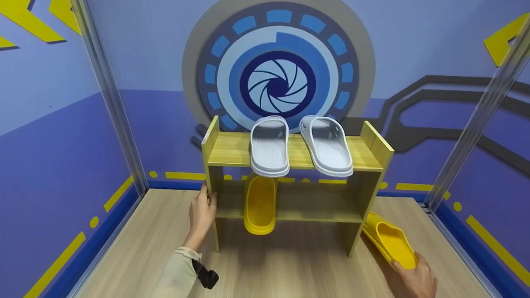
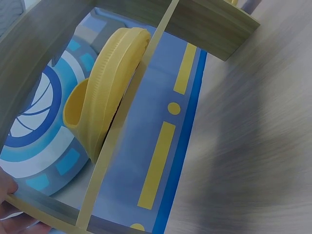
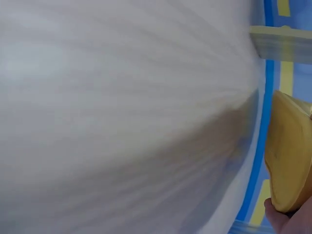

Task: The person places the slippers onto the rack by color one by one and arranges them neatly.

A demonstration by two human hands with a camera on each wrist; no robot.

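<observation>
A small wooden shoe rack (image 1: 319, 209) stands in the middle of the head view. My left hand (image 1: 202, 213) grips the edge of its left side panel; in the left wrist view the fingers (image 2: 22, 223) show around that panel. With my right hand (image 1: 418, 278) I hold a yellow slipper (image 1: 393, 244) by its heel, toe pointing at the rack's right side. The right wrist view shows the underside of this slipper (image 3: 290, 151). Its matching yellow slipper (image 1: 260, 207) rests on the lower shelf, toward the left, heel overhanging the front edge.
Two pale grey slippers, a left one (image 1: 270, 149) and a right one (image 1: 331, 149), sit on the top shelf with heels at the front. The wood-look tabletop (image 1: 290, 273) is bounded by printed blue walls (image 1: 49, 174) and a metal corner post (image 1: 120, 107).
</observation>
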